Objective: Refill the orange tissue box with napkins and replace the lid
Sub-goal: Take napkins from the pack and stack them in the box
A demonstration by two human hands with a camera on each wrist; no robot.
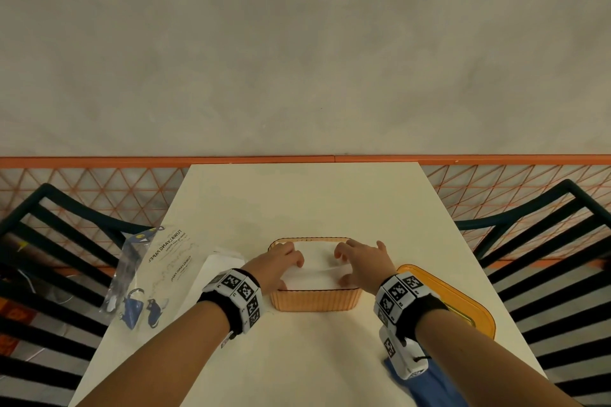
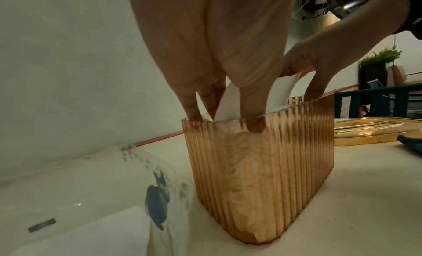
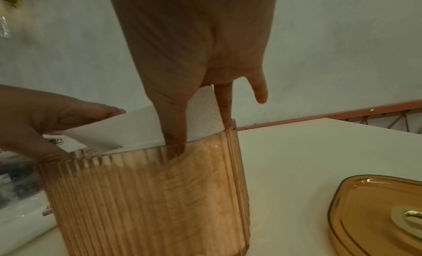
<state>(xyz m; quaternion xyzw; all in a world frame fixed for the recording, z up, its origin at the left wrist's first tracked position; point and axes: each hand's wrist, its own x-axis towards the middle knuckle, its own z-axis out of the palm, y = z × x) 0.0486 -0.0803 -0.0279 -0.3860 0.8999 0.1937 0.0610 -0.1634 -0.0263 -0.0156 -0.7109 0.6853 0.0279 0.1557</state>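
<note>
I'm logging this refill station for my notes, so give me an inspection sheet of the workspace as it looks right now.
Surface: cream table, against a grey wall.
Job's things: orange tissue box open, ribbed; white napkins at its mouth, not fully down; lid off, lying on the table to the box's right.
Clutter: clear napkin wrapper with more white napkins left of the box; blue cloth at the near edge.
Grippers: left hand and right hand each grip an end of the napkins, fingers dipping inside the box.
Cables: nothing seen on the table.
Surroundings: dark slatted chairs on both sides; orange lattice rail behind.
</note>
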